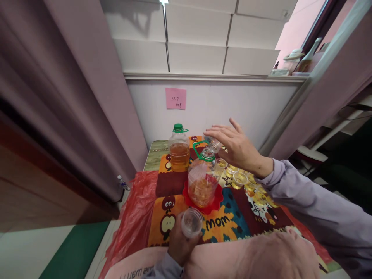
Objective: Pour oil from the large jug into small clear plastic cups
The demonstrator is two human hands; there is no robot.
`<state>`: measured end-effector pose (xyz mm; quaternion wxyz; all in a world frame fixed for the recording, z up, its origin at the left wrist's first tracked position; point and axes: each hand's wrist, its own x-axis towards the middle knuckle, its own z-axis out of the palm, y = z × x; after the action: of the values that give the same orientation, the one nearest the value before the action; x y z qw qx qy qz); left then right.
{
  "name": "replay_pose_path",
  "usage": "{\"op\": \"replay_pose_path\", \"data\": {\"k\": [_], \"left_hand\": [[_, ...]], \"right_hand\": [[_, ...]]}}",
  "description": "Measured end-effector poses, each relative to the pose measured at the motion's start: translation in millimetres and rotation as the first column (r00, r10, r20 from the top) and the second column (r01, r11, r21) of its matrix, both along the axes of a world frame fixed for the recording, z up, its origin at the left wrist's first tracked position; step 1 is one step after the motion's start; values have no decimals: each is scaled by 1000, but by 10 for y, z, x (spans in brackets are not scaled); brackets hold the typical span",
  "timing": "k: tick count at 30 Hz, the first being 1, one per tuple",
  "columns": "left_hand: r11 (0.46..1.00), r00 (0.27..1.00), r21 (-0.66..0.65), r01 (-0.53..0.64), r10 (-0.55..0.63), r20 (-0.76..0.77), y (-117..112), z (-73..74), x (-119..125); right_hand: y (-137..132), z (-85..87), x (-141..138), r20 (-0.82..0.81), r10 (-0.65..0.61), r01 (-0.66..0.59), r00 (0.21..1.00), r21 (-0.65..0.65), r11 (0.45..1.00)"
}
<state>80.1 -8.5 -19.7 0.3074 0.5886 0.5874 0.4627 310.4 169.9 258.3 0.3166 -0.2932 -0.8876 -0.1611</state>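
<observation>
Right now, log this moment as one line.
left hand: holds clear cup, maybe stacked; right hand: at second clear cup, grip unclear; uncapped bottle: on red dish; capped bottle: upright behind

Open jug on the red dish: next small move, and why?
Probably lower the right hand to the open jug's green handle: the jug is uncapped, that hand is raised near its neck, and the left hand holds a clear cup in front.

This looks like a home, judging by mauve curtains [37, 85], a cartoon-printed tablecloth [171, 184] and a windowsill [286, 78].
</observation>
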Motion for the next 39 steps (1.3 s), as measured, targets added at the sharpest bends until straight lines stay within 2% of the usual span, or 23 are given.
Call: {"op": "replay_pose_path", "data": {"k": [10,13,15,18,20,22,24,26,28,31,34,37,39], "left_hand": [[999,999,31,-26,27,-19,19,-26,5],[999,999,35,-32,33,-35,12,-25,-3],[999,999,23,-38,39,-32,3,-21,-8],[1000,1000,9,-25,25,-17,-10,2,-8],[1000,1000,25,4,-4,-10,-13,31,-2],[998,999,50,39,-39,5,-12,60,11],[996,998,66,61,-63,30,-9,78,24],[994,997,85,72,-75,34,-8,74,33],[991,997,109,74,-76,12,-8,52,36],[990,996,116,86,-86,-3,-6,10,35],[992,998,104,69,-70,9,3,0,43],[996,999,79,44,-45,2,11,24,49],[998,1000,67,23,-22,-14,15,33,42]], "right_hand": [[-20,61,-30,88,92,-94,992,28,995],[-99,83,6,-28,60,-59,998,32,998],[-249,32,38,-233,1,0,972,4,1000],[-638,-254,32,-574,-100,3,813,-167,986],[-951,-591,-36,-667,-134,-139,733,-339,930],[-1234,-987,-149,-645,-164,-235,746,-485,842],[-1441,-1367,-273,-615,-192,-261,765,-568,781],[-1557,-1673,-377,-596,-206,-264,776,-603,753],[-1604,-1890,-436,-574,-196,-258,795,-612,747],[-1623,-2088,-439,-504,-144,-241,852,-621,746],[-1634,-2196,-385,-359,-47,-205,932,-631,748],[-1626,-2227,-302,-241,53,-198,969,-631,750],[-1593,-2196,-202,-255,53,-203,965,-612,765]]}}
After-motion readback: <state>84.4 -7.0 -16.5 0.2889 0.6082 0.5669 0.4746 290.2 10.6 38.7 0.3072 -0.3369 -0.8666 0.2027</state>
